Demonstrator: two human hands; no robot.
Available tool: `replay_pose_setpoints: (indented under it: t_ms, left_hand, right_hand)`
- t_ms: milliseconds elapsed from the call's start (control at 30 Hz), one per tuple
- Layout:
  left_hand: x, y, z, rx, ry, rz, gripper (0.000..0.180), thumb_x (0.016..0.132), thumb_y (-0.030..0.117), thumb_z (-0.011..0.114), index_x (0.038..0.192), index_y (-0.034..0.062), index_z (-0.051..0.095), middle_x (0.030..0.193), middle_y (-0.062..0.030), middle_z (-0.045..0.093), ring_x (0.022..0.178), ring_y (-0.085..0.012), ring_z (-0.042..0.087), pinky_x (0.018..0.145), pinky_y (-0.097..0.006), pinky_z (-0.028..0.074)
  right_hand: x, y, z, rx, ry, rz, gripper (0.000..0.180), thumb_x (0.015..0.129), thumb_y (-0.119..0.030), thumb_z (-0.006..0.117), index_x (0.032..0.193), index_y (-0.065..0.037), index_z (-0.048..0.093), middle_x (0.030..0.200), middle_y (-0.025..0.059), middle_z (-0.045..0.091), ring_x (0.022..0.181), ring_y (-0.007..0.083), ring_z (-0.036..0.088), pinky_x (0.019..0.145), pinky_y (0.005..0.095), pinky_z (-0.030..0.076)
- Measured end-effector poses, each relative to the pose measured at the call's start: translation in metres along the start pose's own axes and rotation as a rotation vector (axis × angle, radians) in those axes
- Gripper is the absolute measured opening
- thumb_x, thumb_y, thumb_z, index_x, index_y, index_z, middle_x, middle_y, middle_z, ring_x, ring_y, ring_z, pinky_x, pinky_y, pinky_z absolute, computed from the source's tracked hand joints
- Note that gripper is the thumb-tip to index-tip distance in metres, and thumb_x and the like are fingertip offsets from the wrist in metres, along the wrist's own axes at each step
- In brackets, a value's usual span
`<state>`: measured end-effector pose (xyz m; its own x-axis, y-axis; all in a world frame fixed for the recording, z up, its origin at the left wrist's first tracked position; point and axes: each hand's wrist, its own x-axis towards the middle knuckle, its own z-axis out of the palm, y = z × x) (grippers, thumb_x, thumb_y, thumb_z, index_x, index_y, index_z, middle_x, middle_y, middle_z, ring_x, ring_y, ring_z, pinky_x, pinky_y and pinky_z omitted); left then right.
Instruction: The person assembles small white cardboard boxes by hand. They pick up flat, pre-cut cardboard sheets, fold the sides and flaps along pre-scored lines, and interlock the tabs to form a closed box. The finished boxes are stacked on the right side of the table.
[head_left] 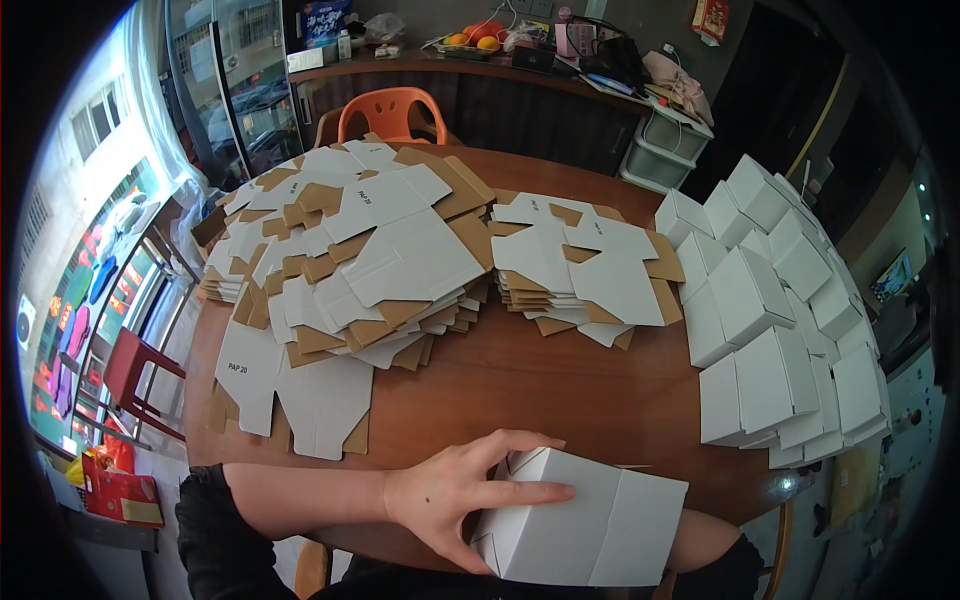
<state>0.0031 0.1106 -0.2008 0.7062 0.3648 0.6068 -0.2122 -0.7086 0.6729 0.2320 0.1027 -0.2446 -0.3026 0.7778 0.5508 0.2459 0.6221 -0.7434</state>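
Note:
A folded white cardboard box (600, 515) is at the table's near edge, in front of my body. My left hand (465, 500) grips its left end, with the thumb low on the near side and the fingers stretched over the top and far side. Only my right forearm (705, 545) shows, coming up at the box's right side; the box hides that hand and its fingers. Left of the box lies a flat, unfolded white carton blank (325, 400) with brown undersides at its edges.
Overlapping flat carton blanks (420, 245) cover the table's far left, and a smaller pile of blanks (610, 260) lies mid-table. Folded white boxes (770, 375) are stacked along the right edge. An orange chair (395, 112) and a cluttered counter (450, 65) stand beyond the wooden table (540, 395).

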Motion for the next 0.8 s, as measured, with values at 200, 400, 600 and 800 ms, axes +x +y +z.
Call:
replay_pose_setpoints:
  t_ms: [200, 400, 600, 800]
  left_hand:
    - [0.003, 0.006, 0.000, -0.010, -0.042, -0.048, 0.081, 0.068, 0.049, 0.085, 0.136, 0.0123, 0.062, 0.142, -0.0258, 0.040, 0.129, -0.0426, 0.050, 0.096, -0.048, 0.053]
    - [0.004, 0.002, -0.002, 0.004, -0.050, -0.011, 0.082, 0.069, 0.050, 0.085, 0.137, 0.0121, 0.061, 0.143, -0.0259, 0.039, 0.129, -0.0430, 0.050, 0.096, -0.048, 0.053]
    - [0.003, 0.001, 0.000, 0.008, -0.008, -0.015, 0.083, 0.068, 0.050, 0.087, 0.136, 0.0113, 0.060, 0.143, -0.0256, 0.039, 0.126, -0.0423, 0.051, 0.095, -0.047, 0.053]
    - [0.004, -0.017, -0.015, -0.059, 0.122, -0.094, 0.098, 0.069, 0.041, 0.088, 0.147, 0.0034, 0.042, 0.143, -0.0216, 0.039, 0.135, -0.0353, 0.042, 0.110, -0.044, 0.040]
  right_hand:
    - [0.001, 0.001, 0.002, -0.008, -0.001, -0.015, 0.033, 0.087, -0.029, 0.067, 0.109, -0.004, 0.063, 0.120, 0.0150, 0.059, 0.108, 0.0306, 0.057, 0.099, 0.0460, 0.041]
    - [0.000, 0.001, 0.002, -0.033, -0.009, -0.023, 0.034, 0.087, -0.029, 0.066, 0.110, -0.004, 0.063, 0.121, 0.0149, 0.058, 0.110, 0.0309, 0.056, 0.100, 0.0469, 0.041]
    - [0.000, 0.001, 0.001, -0.059, -0.014, -0.046, 0.035, 0.087, -0.030, 0.066, 0.112, -0.004, 0.063, 0.122, 0.0147, 0.058, 0.111, 0.0311, 0.056, 0.102, 0.0477, 0.040]
    - [-0.002, -0.004, -0.012, -0.147, -0.011, -0.088, 0.036, 0.088, -0.030, 0.066, 0.113, -0.004, 0.064, 0.122, 0.0146, 0.058, 0.112, 0.0314, 0.055, 0.103, 0.0486, 0.040]
